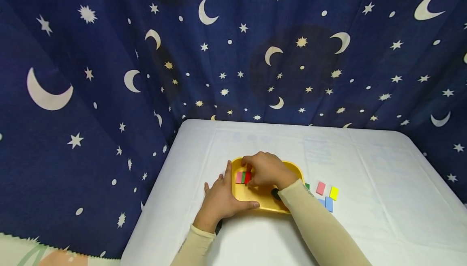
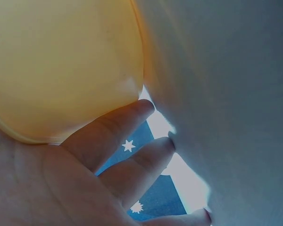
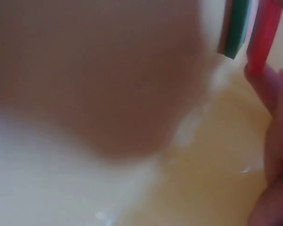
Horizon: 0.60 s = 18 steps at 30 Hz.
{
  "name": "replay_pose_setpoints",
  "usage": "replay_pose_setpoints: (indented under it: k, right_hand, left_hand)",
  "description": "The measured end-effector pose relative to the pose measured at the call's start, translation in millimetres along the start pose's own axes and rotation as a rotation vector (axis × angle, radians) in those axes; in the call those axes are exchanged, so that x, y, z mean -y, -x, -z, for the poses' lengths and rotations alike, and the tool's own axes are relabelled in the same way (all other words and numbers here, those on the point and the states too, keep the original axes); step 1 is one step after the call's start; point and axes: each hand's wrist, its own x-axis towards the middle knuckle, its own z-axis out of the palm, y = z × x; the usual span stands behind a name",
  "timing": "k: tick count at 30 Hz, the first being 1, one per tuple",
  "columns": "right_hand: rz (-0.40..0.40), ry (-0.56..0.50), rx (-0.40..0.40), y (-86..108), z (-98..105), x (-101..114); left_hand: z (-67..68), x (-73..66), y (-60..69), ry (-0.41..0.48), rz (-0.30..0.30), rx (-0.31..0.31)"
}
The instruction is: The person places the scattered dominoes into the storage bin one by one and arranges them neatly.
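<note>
A yellow tray [image 1: 255,196] stands on the table, with a pink block [image 1: 238,177], a green block [image 1: 243,177] and a red block [image 1: 248,177] side by side at its left end. My right hand [image 1: 268,170] reaches into the tray and pinches the red block [image 3: 264,37] between its fingertips; beside it is the green block [image 3: 237,28]. My left hand [image 1: 222,201] lies along the tray's left end, fingers spread and thumb along the near rim. Seen from the left wrist, the left hand [image 2: 99,169] touches the tray's wall [image 2: 75,61].
Right of the tray, on the white table [image 1: 383,193], lie a pink block [image 1: 320,188], a yellow block [image 1: 333,193], blue blocks [image 1: 329,204] and a partly hidden green one [image 1: 307,186]. A dark round thing [image 1: 275,194] is in the tray. A star-patterned curtain [image 1: 255,55] hangs behind.
</note>
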Motion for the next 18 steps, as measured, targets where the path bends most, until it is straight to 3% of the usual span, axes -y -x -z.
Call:
replay_pose_setpoints:
  k: [12, 18]
  right_hand:
    - [-0.081, 0.079, 0.047, 1.4, -0.6, 0.4]
    - [-0.115, 0.070, 0.048, 1.1, -4.1, 1.4]
  left_hand:
    - [-5.3, 2.5, -2.3, -0.018, 0.017, 0.005]
    - [-4.6, 3.0, -1.9, -0.024, 0.022, 0.002]
